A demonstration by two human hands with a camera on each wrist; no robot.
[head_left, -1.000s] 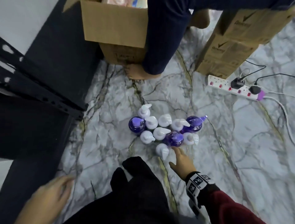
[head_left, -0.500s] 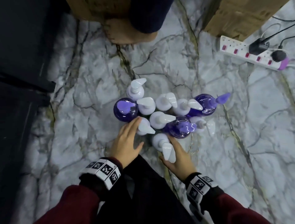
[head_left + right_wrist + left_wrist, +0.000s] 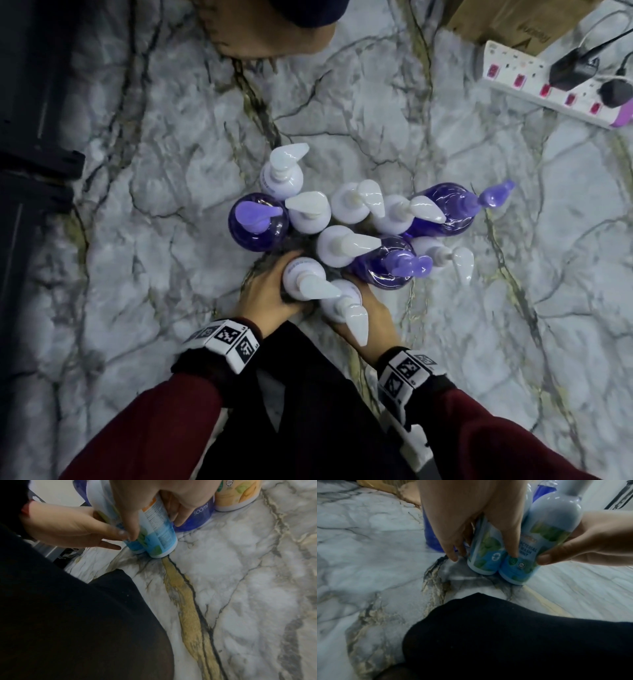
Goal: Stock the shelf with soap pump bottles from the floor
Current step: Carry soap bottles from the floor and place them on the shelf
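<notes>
Fingers are wrapped round bottles on both sides: left hand (image 3: 270,291) curls round the body of one white pump bottle (image 3: 303,275), right hand (image 3: 371,317) round the white bottle next to it (image 3: 344,301). The two bottles touch at the base. Whether they're off the marble floor (image 3: 171,205) yet I can't tell; the wrist views are blurred there.

The rest of the cluster (image 3: 352,219) stands just beyond, white and purple, packed close. The dark shelf (image 3: 34,137) is off to the left, well apart.

Handling: rigid plastic, smooth glossy label, probably full, so some weight and a bit slippery. Grip mid-body, as now. Avoid lifting by the pump head; it could depress or twist. Nozzles overlap neighbours, so lift straight up or the adjacent ones may tip.
</notes>
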